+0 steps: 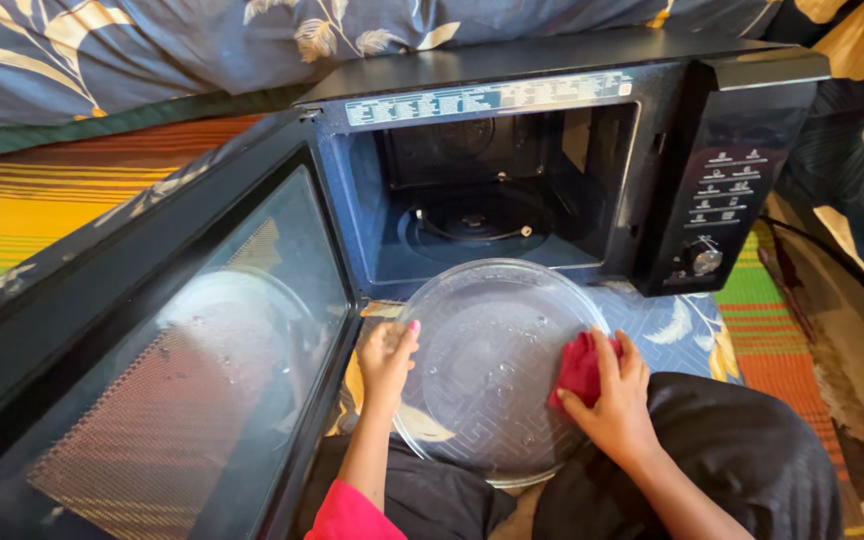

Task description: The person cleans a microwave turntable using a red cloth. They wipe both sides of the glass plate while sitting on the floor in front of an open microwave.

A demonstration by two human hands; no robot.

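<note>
Round clear glass turntable plate (487, 370) sits on the person's lap over black trousers (742, 450), just in front of the open oven. Left hand (387, 360) grips its left rim, fingers curled over the edge. Right hand (617, 400) presses a bunched red cloth (580, 368) onto the plate's right side, fingers closed on it. Plate shows water drops and a patterned base. Black microwave door (172, 360) swung open at left, crowding the left arm. Beyond: black microwave oven (552, 170), cavity open, roller ring (472, 225) bare; striped mat (32, 210) behind
</note>
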